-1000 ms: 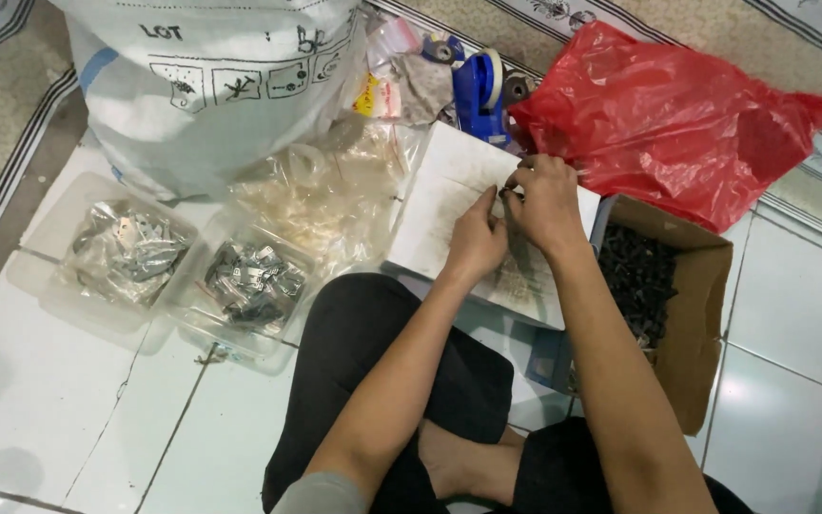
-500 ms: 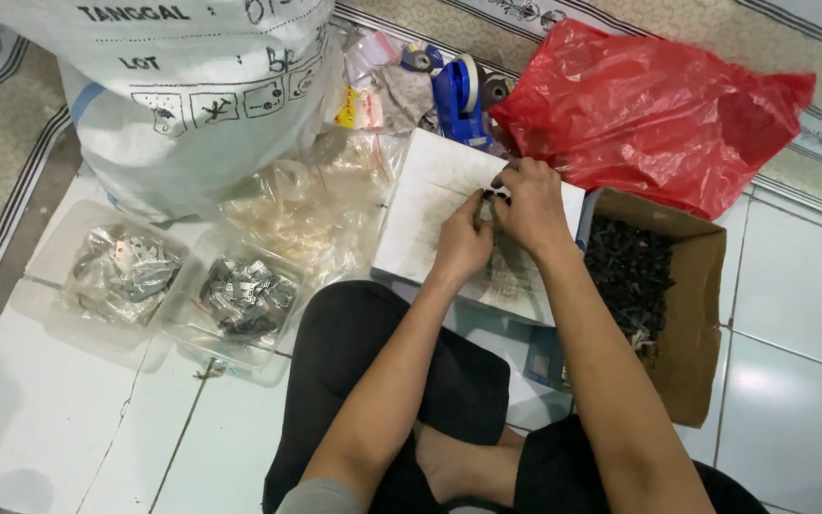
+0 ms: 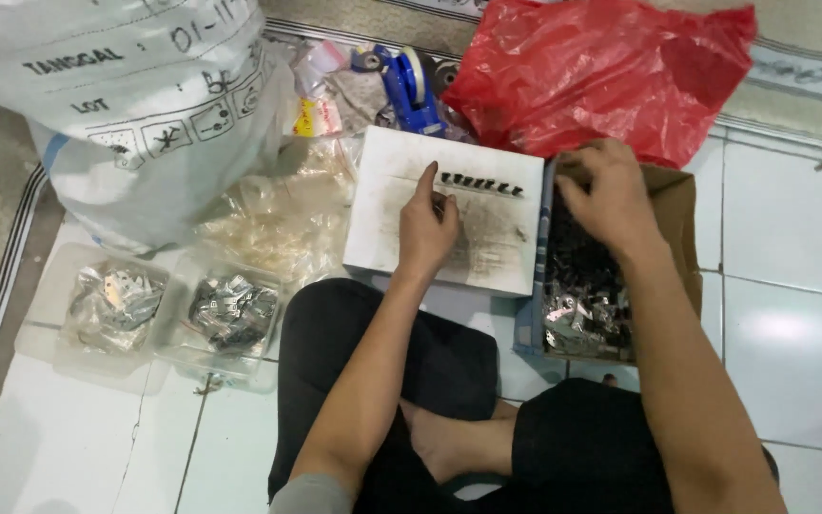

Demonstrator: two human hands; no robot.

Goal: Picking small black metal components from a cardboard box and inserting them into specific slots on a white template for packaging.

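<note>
Seven small dark parts point(image 3: 480, 183) in one row on white board point(image 3: 401, 238); left hand point(image 3: 427, 228) loosely curled, forefinger beside them; right hand point(image 3: 606, 195) fingers bent into cardboard box point(image 3: 677, 228), grip unclear.

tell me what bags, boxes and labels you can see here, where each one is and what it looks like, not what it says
Large white woven sack, top left: bulging, black printed marks.
Red plastic bag, top right: crumpled, glossy.
Brown cardboard box, under the right hand: open, holding small dark metal parts.
Clear plastic bags, left of the white board: empty, crinkled.
Small yellow label, beside the sack: red print.
</note>
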